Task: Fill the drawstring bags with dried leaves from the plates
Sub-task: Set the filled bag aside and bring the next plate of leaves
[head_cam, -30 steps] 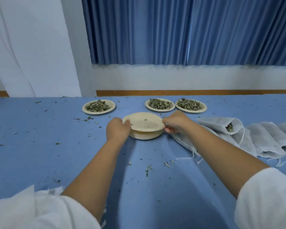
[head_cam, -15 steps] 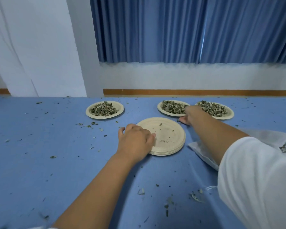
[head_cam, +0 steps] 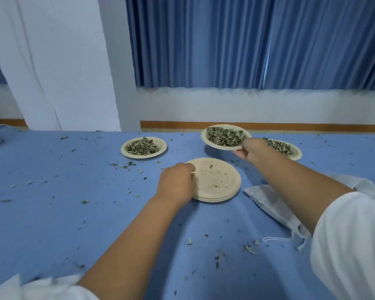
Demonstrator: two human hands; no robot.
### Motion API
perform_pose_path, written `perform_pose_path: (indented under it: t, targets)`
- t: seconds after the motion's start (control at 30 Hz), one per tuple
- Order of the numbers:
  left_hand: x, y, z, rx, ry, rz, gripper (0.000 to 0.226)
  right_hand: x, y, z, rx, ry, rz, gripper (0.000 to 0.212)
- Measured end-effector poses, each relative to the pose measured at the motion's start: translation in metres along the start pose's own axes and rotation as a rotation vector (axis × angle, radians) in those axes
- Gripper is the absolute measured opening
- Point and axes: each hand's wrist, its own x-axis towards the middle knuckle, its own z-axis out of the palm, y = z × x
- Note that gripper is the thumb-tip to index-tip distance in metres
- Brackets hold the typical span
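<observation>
Crumbs (head_cam: 126,166) litter blue table (head_cam: 52,213) before curtains (head_cam: 225,40); right hand (head_cam: 250,151) grips leaf plate (head_cam: 223,137), left hand (head_cam: 175,184) clasps stack (head_cam: 219,182)

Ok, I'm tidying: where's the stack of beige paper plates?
Head view, centre of the blue table: the stack lies with the left hand holding its left edge, a white fabric bag to its right.
</observation>
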Motion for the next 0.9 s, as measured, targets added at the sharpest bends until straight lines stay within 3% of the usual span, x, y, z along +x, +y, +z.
perform_pose_path:
  t: [0.1, 0.2, 0.4, 0.5, 0.67, 0.83, 0.9]
  targets:
    - [-0.013, 0.003, -0.018, -0.010, -0.090, -0.036, 0.033, -0.042, -0.004, -0.012, -0.050, -0.113, -0.009, 0.029]
    - [-0.037, -0.003, -0.038, 0.101, -0.217, -0.102, 0.027, -0.091, 0.001, -0.033, -0.111, -0.237, 0.030, 0.003]
    - [-0.115, -0.027, -0.081, 0.230, -0.449, -0.194, 0.015, -0.184, 0.032, -0.080, -0.175, -0.380, 0.117, 0.007]
    - [-0.154, -0.037, -0.094, 0.213, -0.487, -0.215, 0.025, -0.220, 0.053, -0.098, -0.288, -0.471, 0.136, 0.005]
    - [-0.192, -0.050, -0.099, 0.203, -0.440, -0.228, 0.027, -0.257, 0.079, -0.113, -0.446, -0.549, 0.174, 0.003]
    - [-0.213, -0.056, -0.101, 0.230, -0.122, -0.346, 0.017, -0.268, 0.091, -0.121, -0.609, -0.613, 0.158, 0.004]
    - [-0.219, -0.062, -0.102, 0.249, -0.073, -0.443, 0.020, -0.270, 0.091, -0.122, -0.646, -0.612, 0.140, 0.004]
